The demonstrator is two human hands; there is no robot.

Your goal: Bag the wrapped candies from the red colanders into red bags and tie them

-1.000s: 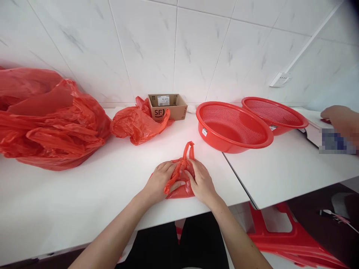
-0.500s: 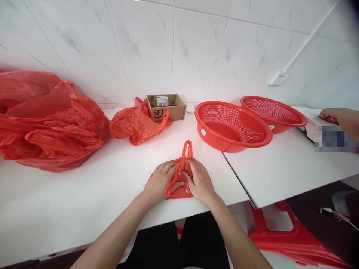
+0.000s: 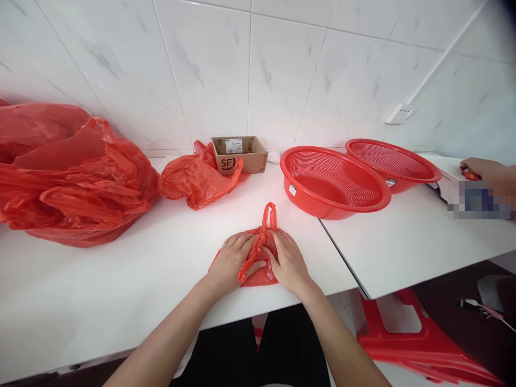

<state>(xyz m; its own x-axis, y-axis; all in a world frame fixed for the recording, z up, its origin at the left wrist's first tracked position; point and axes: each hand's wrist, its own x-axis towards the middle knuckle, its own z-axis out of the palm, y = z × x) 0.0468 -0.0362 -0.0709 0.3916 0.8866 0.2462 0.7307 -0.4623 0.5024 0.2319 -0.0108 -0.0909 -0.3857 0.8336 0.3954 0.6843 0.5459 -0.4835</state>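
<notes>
A small knotted red plastic bag lies on the white table, directly in front of me. Its twisted handle loop sticks up at the top, and a second twisted end droops toward me. My left hand is cupped round the left side of the bag, with the thumb across its front. From the other side my right hand clasps it, fingers over the top and thumb on the front. What the bag contains is hidden by the film and my hands.
A large heap of red plastic bags is at the left. Behind my hands are a loose red bag and a cardboard box. Two red baskets stand at the right. Another person's hand holds something red. A red stool is below.
My hands and the knotted bag look almost still. At the far right, the other person's hand has shifted slightly, and the red thing in it shows more. The view has moved a little.
</notes>
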